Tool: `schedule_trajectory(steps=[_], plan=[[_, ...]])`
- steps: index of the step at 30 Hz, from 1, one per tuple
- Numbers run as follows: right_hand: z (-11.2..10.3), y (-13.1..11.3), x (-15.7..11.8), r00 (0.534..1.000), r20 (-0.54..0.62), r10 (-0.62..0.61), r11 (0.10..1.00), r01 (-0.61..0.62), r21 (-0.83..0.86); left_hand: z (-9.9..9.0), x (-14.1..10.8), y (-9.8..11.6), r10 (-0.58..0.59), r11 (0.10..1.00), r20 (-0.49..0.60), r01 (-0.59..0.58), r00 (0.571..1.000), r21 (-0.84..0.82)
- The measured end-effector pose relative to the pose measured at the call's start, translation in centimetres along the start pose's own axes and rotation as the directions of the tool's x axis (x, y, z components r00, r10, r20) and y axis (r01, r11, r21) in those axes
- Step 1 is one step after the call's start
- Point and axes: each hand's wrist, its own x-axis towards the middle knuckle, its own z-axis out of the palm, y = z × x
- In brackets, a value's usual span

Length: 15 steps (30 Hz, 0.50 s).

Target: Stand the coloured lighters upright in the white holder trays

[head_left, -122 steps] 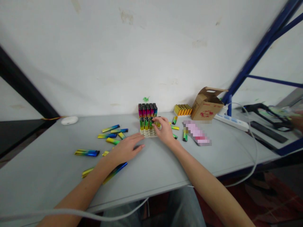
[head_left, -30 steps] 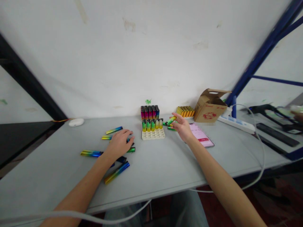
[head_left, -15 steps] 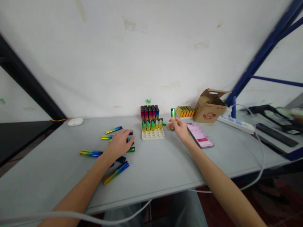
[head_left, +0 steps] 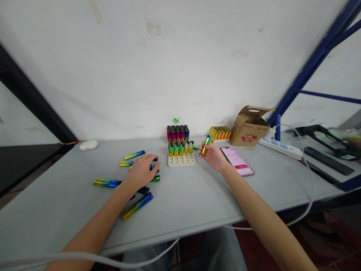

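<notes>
In my right hand (head_left: 213, 156) is a green-and-gold lighter (head_left: 207, 145), tilted, just right of a white tray (head_left: 182, 162). The tray's back holes hold several upright green-and-yellow lighters (head_left: 176, 149); its front holes show bare. My left hand (head_left: 143, 171) lies palm down over a loose spread of lighters, fingers apart and partly covering a few. Around it lie blue-and-yellow lighters (head_left: 138, 206), another pair (head_left: 107, 183) at the left and a green one (head_left: 155, 178) by the thumb.
Behind the tray stands a block of pink-and-blue lighters (head_left: 177, 133). Further right are yellow lighters (head_left: 220, 133), an open cardboard box (head_left: 249, 128), a phone (head_left: 238, 162) and a power strip (head_left: 282, 148). A white earphone case (head_left: 88, 145) lies at the left.
The lighter in my right hand has gone from upright to tilted and sits slightly lower, with more of its gold end showing. My left hand has stayed in place.
</notes>
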Motion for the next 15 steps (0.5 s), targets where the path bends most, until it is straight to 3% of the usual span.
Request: schedule_trajectory(steps=[6, 11, 15], plan=[[0.26, -0.18, -0.40, 0.997, 0.067, 0.025, 0.999, -0.022, -0.048, 0.21, -0.01, -0.13, 0.022, 1.000, -0.021, -0.022, 1.000, -0.010], [0.63, -0.37, -0.31, 0.996, 0.063, 0.068, 0.997, -0.070, 0.023, 0.20, -0.11, 0.00, 0.019, 1.000, -0.028, -0.020, 0.999, -0.019], [0.64, -0.20, -0.21, 0.998, 0.056, 0.013, 1.000, -0.015, 0.019, 0.10, -0.15, 0.19, 0.002, 1.000, -0.019, -0.002, 1.000, -0.006]])
